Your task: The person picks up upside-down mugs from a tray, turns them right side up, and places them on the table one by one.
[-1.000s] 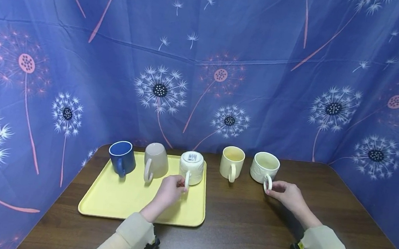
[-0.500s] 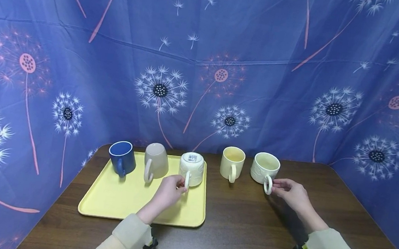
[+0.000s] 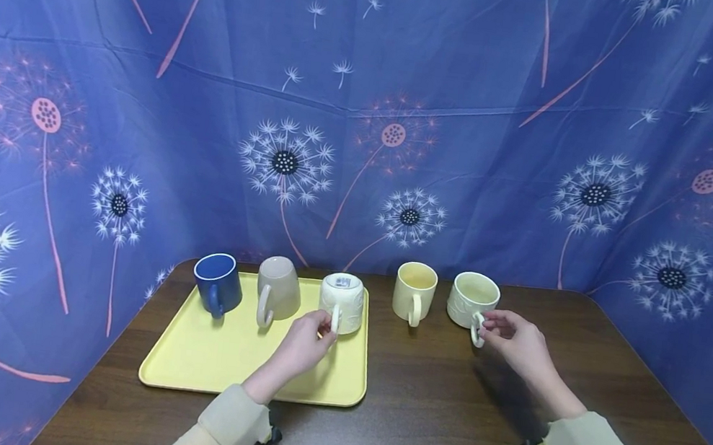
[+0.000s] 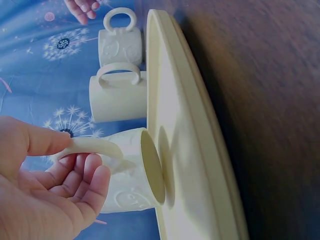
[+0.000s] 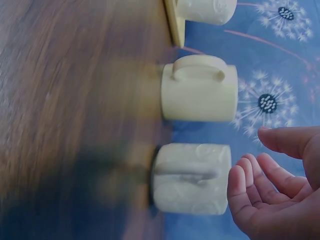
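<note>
My left hand (image 3: 301, 340) pinches the handle of a white embossed mug (image 3: 347, 316), which is upside down over the yellow tray (image 3: 218, 357). In the left wrist view, thumb and curled fingers hold that handle, and the mug's rim (image 4: 151, 165) is close over the tray, slightly tilted. On the table at the right, a pale green embossed mug (image 3: 463, 310) stands upright. My right hand (image 3: 522, 347) is beside its handle. The right wrist view shows the thumb (image 5: 282, 140) and fingers parted, holding nothing, near that mug's rim.
A blue mug (image 3: 225, 292) tilts at the tray's back left corner. Next to it on the tray, a grey mug (image 3: 284, 295) is upside down. Between the tray and the pale green mug stands a pale yellow mug (image 3: 405, 304). A blue dandelion-print cloth (image 3: 494, 215) hangs behind the table.
My right hand has let go of the pale green mug's handle and its fingers have lifted slightly. The white mug in my left hand has tilted a little.
</note>
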Action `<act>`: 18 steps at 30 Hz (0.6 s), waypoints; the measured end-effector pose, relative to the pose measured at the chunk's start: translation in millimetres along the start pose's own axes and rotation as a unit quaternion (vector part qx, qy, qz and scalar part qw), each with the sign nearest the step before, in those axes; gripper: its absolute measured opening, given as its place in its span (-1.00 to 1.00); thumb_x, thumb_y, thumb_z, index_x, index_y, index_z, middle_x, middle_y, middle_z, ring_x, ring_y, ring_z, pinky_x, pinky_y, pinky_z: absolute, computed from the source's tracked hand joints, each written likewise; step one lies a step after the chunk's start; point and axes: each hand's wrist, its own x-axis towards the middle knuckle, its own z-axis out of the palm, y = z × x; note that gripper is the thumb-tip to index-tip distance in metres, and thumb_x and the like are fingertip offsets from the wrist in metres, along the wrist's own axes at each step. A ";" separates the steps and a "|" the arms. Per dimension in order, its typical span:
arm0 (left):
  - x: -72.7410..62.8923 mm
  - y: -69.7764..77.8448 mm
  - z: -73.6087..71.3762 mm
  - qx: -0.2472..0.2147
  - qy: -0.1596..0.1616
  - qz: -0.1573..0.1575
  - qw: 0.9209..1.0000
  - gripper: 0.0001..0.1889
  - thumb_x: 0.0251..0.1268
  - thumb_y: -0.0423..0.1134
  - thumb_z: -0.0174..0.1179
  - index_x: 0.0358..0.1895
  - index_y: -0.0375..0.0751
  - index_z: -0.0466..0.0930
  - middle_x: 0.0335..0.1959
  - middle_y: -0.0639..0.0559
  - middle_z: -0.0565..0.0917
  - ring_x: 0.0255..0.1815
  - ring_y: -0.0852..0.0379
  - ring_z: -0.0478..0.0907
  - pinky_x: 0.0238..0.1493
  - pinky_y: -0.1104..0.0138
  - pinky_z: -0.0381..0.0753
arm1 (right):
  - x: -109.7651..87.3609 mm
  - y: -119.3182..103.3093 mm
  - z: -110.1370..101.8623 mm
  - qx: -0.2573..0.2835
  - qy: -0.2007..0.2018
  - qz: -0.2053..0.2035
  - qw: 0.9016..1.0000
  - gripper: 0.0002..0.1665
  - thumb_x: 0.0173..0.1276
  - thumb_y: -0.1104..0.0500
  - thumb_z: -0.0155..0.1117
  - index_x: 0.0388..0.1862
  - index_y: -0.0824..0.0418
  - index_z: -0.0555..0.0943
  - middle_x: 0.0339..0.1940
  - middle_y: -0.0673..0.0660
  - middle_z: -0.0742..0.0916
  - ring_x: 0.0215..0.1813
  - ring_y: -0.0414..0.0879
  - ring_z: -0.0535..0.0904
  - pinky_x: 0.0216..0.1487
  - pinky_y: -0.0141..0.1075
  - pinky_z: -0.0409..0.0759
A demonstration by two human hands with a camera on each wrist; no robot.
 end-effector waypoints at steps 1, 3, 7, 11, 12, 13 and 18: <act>0.2 0.3 -0.1 -0.001 0.001 -0.002 1.000 -0.95 0.12 -0.41 0.22 -0.37 -0.32 0.56 -0.47 0.03 0.57 -0.41 0.18 0.48 -0.34 0.39 0.49 | -0.5 -2.3 0.1 0.005 0.001 -0.003 1.000 -0.64 0.11 0.33 0.39 -0.08 0.40 0.60 -0.28 0.26 0.73 -0.38 -0.45 0.53 -0.34 -0.61 0.48; 0.7 0.8 -0.9 -0.007 0.002 -0.006 1.000 -0.95 0.12 -0.40 0.23 -0.37 -0.30 0.56 -0.47 0.03 0.57 -0.42 0.19 0.47 -0.34 0.39 0.48 | -1.5 -7.5 -0.4 0.016 0.000 -0.007 1.000 -0.64 0.12 0.34 0.38 -0.07 0.40 0.60 -0.27 0.27 0.73 -0.38 -0.44 0.54 -0.33 -0.61 0.49; 1.7 2.2 -2.1 -0.017 0.005 -0.014 1.000 -0.94 0.14 -0.38 0.24 -0.37 -0.28 0.55 -0.48 0.04 0.56 -0.45 0.22 0.44 -0.38 0.42 0.47 | -4.1 -20.3 -3.6 0.032 -0.007 -0.012 0.999 -0.63 0.14 0.33 0.38 -0.05 0.40 0.59 -0.24 0.30 0.73 -0.35 -0.41 0.55 -0.31 -0.60 0.50; 2.9 4.8 -2.6 -0.030 0.015 -0.024 0.999 -0.95 0.14 -0.39 0.25 -0.37 -0.28 0.56 -0.49 0.04 0.58 -0.48 0.24 0.43 -0.43 0.44 0.47 | -6.9 -34.2 -6.4 0.047 -0.013 -0.024 0.999 -0.63 0.15 0.30 0.39 -0.05 0.38 0.60 -0.23 0.28 0.73 -0.35 -0.40 0.56 -0.31 -0.58 0.50; 3.1 5.5 -2.7 -0.033 0.019 -0.026 0.999 -0.95 0.14 -0.39 0.25 -0.38 -0.28 0.56 -0.49 0.03 0.58 -0.49 0.24 0.43 -0.45 0.43 0.48 | -7.6 -37.4 -6.6 0.050 -0.013 -0.027 0.998 -0.63 0.14 0.30 0.39 -0.06 0.37 0.60 -0.24 0.27 0.73 -0.35 -0.39 0.56 -0.32 -0.57 0.50; 3.4 6.2 -2.8 -0.035 0.023 -0.030 0.999 -0.95 0.14 -0.40 0.25 -0.38 -0.28 0.57 -0.50 0.03 0.58 -0.49 0.24 0.43 -0.45 0.44 0.48 | -8.3 -40.5 -6.6 0.053 -0.014 -0.033 0.998 -0.64 0.14 0.31 0.39 -0.06 0.37 0.60 -0.24 0.27 0.73 -0.35 -0.39 0.56 -0.31 -0.57 0.51; 2.8 9.5 -3.7 -0.042 0.046 -0.038 0.997 -0.95 0.13 -0.43 0.25 -0.40 -0.29 0.57 -0.52 0.02 0.58 -0.50 0.24 0.43 -0.48 0.42 0.48 | -11.4 -52.4 -5.0 0.043 -0.019 -0.060 0.997 -0.66 0.12 0.31 0.40 -0.08 0.30 0.62 -0.25 0.19 0.73 -0.35 -0.35 0.56 -0.32 -0.50 0.53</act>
